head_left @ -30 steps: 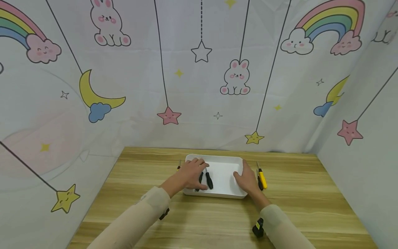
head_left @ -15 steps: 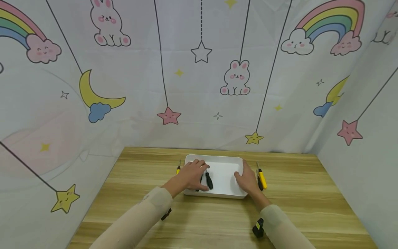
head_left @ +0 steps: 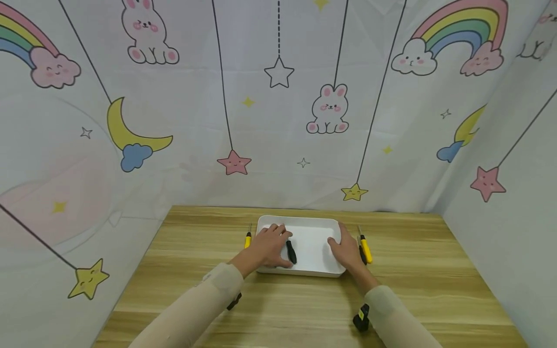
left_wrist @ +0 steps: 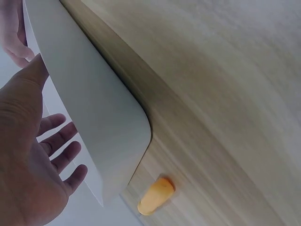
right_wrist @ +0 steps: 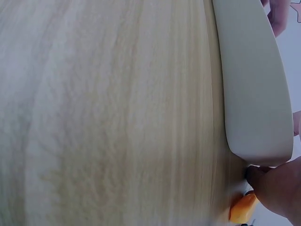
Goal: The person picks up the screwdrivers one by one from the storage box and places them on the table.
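Observation:
A white tray (head_left: 313, 246) stands on the wooden table, its right end gripped by my right hand (head_left: 347, 251), thumb over the inside of the rim. Over the tray's left part reaches my left hand (head_left: 271, 246), fingers bent toward the far side and thumb near the front wall. In the left wrist view the left hand's fingers (left_wrist: 61, 139) are spread and loosely bent inside the rim, with nothing seen between them. A black-handled screwdriver (head_left: 291, 252) lies in the tray beside that hand. What lies under the palm is hidden.
Right of the tray lie a yellow-handled screwdriver (head_left: 366, 249) and a black-handled tool (head_left: 362, 254). Another yellow-handled screwdriver (head_left: 248, 239) lies to its left. Nearer are a small black object with a yellow patch (head_left: 361, 319) and a dark item (head_left: 234, 301) partly behind the left sleeve.
My left hand has shifted slightly over the tray, and a second black handle that showed beneath it is now covered. The right hand keeps its hold on the tray.

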Demonstrator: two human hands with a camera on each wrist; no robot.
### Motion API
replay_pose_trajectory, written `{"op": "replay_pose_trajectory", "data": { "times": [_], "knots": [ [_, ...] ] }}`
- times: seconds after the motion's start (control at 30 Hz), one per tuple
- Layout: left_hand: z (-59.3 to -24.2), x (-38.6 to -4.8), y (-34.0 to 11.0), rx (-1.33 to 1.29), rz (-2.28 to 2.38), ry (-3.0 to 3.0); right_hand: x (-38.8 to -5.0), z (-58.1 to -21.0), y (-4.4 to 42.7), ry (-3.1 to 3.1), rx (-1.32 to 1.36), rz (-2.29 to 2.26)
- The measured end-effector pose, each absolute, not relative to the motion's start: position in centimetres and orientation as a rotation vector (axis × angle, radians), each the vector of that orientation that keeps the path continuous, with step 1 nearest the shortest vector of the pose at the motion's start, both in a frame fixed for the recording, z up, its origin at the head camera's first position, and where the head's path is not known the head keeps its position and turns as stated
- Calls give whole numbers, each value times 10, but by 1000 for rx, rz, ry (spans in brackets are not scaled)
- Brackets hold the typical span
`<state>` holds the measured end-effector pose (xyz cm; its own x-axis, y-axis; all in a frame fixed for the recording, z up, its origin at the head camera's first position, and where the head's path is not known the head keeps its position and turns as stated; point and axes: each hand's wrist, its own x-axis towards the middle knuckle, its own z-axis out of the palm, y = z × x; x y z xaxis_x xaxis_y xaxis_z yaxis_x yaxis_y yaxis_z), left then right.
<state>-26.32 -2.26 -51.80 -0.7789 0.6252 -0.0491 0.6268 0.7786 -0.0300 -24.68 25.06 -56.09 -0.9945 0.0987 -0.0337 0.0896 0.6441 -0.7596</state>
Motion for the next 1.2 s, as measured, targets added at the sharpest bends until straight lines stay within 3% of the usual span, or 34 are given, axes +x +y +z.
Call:
{"op": "replay_pose_trajectory", "data": {
  "times": [1.2],
  "knots": [
    [-532,-264,-10,941,-67,2912,-245,-560,246,-2839,-189,1291]
  ]
}}
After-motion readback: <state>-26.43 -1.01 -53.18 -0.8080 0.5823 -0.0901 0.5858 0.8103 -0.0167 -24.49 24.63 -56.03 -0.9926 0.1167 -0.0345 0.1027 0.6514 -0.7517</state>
